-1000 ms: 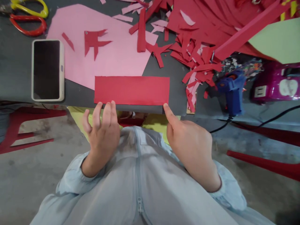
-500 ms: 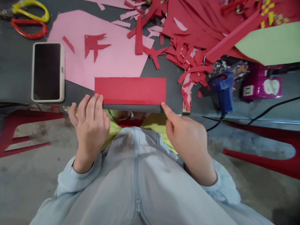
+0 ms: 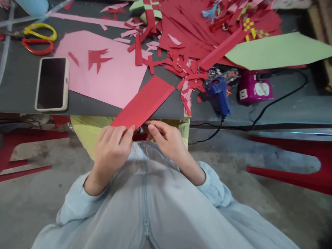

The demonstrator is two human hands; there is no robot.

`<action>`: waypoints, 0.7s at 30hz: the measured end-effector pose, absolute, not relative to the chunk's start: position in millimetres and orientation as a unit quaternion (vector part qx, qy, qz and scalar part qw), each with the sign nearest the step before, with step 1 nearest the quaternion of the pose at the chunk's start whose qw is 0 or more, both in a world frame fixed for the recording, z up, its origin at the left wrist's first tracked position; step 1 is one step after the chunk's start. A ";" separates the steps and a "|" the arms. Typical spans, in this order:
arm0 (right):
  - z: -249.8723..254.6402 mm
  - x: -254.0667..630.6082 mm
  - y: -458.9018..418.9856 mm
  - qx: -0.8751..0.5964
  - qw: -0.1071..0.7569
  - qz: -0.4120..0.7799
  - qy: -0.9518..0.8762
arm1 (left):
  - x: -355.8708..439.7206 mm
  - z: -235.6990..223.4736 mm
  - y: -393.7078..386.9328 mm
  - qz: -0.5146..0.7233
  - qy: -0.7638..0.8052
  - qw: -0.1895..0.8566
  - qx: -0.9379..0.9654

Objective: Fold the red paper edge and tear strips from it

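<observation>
A folded red paper strip lies slanted over the table's front edge, its near end out past the edge. My left hand is closed on that near end, fingers on top and the thumb hidden. My right hand is just right of the strip's near end, below the table edge. Its fingers are bent loosely with the thumb apart from them, and nothing shows in it. Beyond the strip is a large pink paper sheet with a small red paper cutout on it.
A phone and scissors lie at the left. Red and pink scraps are heaped right of the strip. A blue glue gun, a purple box with a black cable, and green paper are farther right.
The red strip has turned from lying along the table edge to a slant, its near end drawn toward me. My left hand now grips it; my right hand has moved left, its pointing finger off the strip's corner.
</observation>
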State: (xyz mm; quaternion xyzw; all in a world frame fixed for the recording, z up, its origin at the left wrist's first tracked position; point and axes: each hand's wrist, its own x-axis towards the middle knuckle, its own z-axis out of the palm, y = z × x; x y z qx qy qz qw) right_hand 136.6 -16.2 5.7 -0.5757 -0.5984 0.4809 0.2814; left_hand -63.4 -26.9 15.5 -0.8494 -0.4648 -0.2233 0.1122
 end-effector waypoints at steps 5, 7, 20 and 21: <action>-1.1 146.1 -14.6 -0.555 0.409 0.492 -0.532 | -26.0 20.1 -48.2 -0.259 -0.378 0.114 -0.881; 1.0 155.8 -14.3 -0.552 0.426 0.466 -0.545 | -15.7 21.8 -53.0 -0.274 -0.344 0.091 -0.893; 63.1 218.6 -11.3 -0.506 0.089 0.313 -0.799 | -39.5 43.6 -25.1 -0.390 -0.575 -0.156 -0.702; 63.1 218.6 -9.0 -0.503 0.073 0.309 -0.804 | -39.9 41.7 -23.5 -0.392 -0.574 -0.234 -0.680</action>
